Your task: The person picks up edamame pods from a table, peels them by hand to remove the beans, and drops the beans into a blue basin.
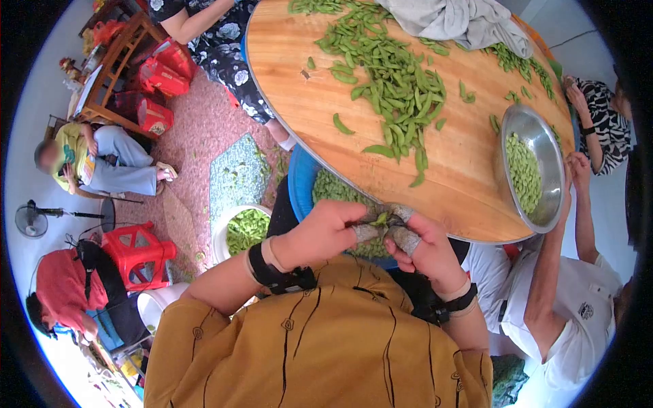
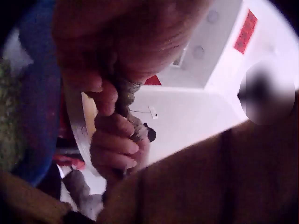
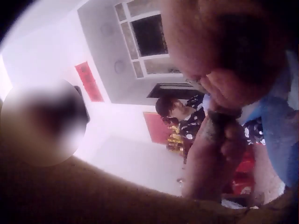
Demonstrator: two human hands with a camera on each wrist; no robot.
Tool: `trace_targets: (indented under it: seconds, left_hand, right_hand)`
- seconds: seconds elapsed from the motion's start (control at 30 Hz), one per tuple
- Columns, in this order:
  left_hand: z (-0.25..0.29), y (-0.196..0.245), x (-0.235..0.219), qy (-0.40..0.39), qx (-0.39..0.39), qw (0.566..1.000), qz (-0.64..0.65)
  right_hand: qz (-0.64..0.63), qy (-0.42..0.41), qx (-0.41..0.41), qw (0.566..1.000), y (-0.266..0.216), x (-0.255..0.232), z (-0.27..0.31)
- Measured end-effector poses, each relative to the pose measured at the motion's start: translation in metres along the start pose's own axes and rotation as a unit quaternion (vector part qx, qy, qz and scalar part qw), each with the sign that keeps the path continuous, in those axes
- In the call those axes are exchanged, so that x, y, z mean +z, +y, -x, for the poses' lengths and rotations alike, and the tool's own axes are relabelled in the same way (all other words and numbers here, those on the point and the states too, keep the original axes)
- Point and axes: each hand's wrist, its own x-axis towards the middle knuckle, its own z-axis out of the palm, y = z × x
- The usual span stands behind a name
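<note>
In the head view a green soybean pod [image 1: 382,219] is pinched between both hands, close to the table's near edge. My left hand [image 1: 320,234] grips it from the left with thumb and fingers. From the right, my right hand [image 1: 430,248] holds it too, its fingers curled. Grey wrapping covers several fingertips [image 1: 405,239] of the hands. Directly below them is a blue tub [image 1: 299,183] of shelled green beans [image 1: 332,189]. Both wrist views are dark, and the fingers hide the pod there.
A round wooden table [image 1: 286,68] bears heaped pods [image 1: 401,95], a grey cloth [image 1: 449,24] and a steel bowl [image 1: 558,197] of beans. A white bucket [image 1: 219,238] of pods stands left, near a red stool [image 1: 146,251]. People sit around, one in a white shirt [image 1: 564,319] close on the right.
</note>
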Motion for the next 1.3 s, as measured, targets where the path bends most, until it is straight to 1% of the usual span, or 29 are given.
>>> trace_targets:
  seconds: [0.03,0.07,0.1,0.13,0.2,0.23,0.3,0.33,0.4,0.43,0.47,0.5,0.53,0.57,0.6,0.63,0.67,0.7,0.8,0.93,0.97,1.0,1.03,1.07,1.1,1.13,1.23,1.27,1.3]
  left_hand:
    - [0.0,0.001,-0.002,-0.001,-0.002,1.0,0.002]
    - [0.0,0.001,-0.005,-0.049,-0.076,0.985,0.148]
    - [0.001,0.001,-0.007,-0.094,-0.149,0.941,0.288]
    - [0.004,-0.002,-0.008,-0.093,-0.151,0.941,0.286]
    - [0.008,-0.012,-0.008,-0.129,-0.191,0.865,0.446]
    - [0.008,-0.015,-0.007,-0.129,-0.193,0.864,0.446]
    - [0.011,-0.021,-0.004,-0.137,-0.192,0.771,0.592]
    - [0.012,-0.022,-0.003,-0.136,-0.192,0.772,0.591]
    - [0.013,-0.023,-0.002,-0.13,-0.199,0.725,0.646]
    - [0.011,-0.022,-0.004,-0.13,-0.201,0.725,0.646]
    - [0.008,-0.02,-0.007,-0.114,-0.193,0.838,0.497]
    - [0.007,-0.019,-0.008,-0.094,-0.178,0.922,0.331]
    - [0.007,-0.02,-0.007,-0.094,-0.179,0.922,0.331]
    - [0.008,-0.023,-0.006,-0.07,-0.136,0.967,0.206]
    - [0.008,-0.026,-0.005,-0.045,-0.09,0.992,0.077]
    - [0.008,-0.028,-0.004,-0.045,-0.091,0.992,0.076]
    - [0.008,-0.03,-0.002,-0.005,0.001,0.997,-0.079]
    - [0.007,-0.03,-0.001,0.036,0.093,0.968,-0.232]
    - [0.007,-0.029,0.01,0.061,0.07,0.955,-0.282]
    - [0.007,-0.041,0.015,0.097,0.104,0.962,-0.232]
    - [0.009,-0.039,0.012,0.053,-0.023,0.997,-0.051]
    - [0.01,-0.037,0.008,0.008,-0.149,0.98,0.132]
    - [0.011,-0.034,0.005,0.007,-0.149,0.98,0.132]
    - [0.013,-0.032,0.003,-0.007,-0.224,0.925,0.307]
    - [0.014,-0.031,0.002,-0.022,-0.291,0.833,0.47]
    - [0.015,-0.032,0.002,-0.022,-0.292,0.833,0.469]
    - [0.016,-0.036,0.005,-0.018,-0.315,0.853,0.416]
    - [0.015,-0.036,0.006,-0.044,-0.292,0.907,0.301]
    - [0.014,-0.035,0.007,-0.07,-0.264,0.945,0.182]
  right_hand:
    - [-0.052,-0.01,0.026,0.998,0.002,-0.001,0.0]
    - [-0.053,-0.01,0.03,0.998,0.002,-0.001,0.002]
    - [-0.072,-0.027,0.05,0.996,0.0,0.0,0.003]
    - [-0.091,-0.044,0.067,0.993,-0.001,0.0,0.002]
    - [-0.091,-0.051,0.067,0.992,-0.005,0.005,0.003]
    - [-0.087,-0.058,0.066,0.992,-0.007,0.006,0.003]
    - [-0.08,-0.06,0.068,0.993,-0.012,0.009,0.002]
    - [-0.069,-0.062,0.068,0.993,-0.013,0.01,0.001]
    - [-0.069,-0.054,0.06,0.994,-0.008,0.01,-0.003]
    - [-0.069,-0.044,0.054,0.995,-0.004,0.01,-0.005]
    - [-0.071,-0.043,0.055,0.995,0.0,0.009,-0.007]
    - [-0.024,-0.039,0.056,0.997,0.003,0.008,-0.011]
    - [0.024,-0.034,0.057,0.998,0.005,0.007,-0.014]
    - [0.023,-0.035,0.056,0.998,0.007,0.008,-0.015]
    - [0.052,-0.027,0.055,0.997,0.009,0.009,-0.016]
    - [0.08,-0.02,0.054,0.995,0.012,0.01,-0.017]
    - [0.08,-0.02,0.053,0.995,0.015,0.01,-0.018]
    - [0.084,-0.005,0.049,0.995,0.018,0.011,-0.019]
    - [0.095,0.016,0.034,0.995,0.029,0.009,-0.022]
    - [0.077,0.023,0.014,0.997,0.041,0.008,-0.023]
    - [0.075,0.024,0.014,0.997,0.043,0.008,-0.023]
    - [0.068,0.024,0.02,0.997,0.045,0.008,-0.023]
    - [0.061,0.023,0.026,0.998,0.045,0.008,-0.023]
    - [0.061,0.023,0.026,0.998,0.044,0.008,-0.022]
    - [-0.003,0.008,0.057,0.998,0.041,0.007,-0.021]
    - [-0.067,-0.007,0.087,0.994,0.039,0.005,-0.021]
    - [-0.022,-0.005,0.044,0.999,0.051,0.001,-0.028]
    - [-0.023,-0.005,0.045,0.999,0.053,0.002,-0.03]
    - [0.088,0.025,0.007,0.996,0.054,0.003,-0.034]
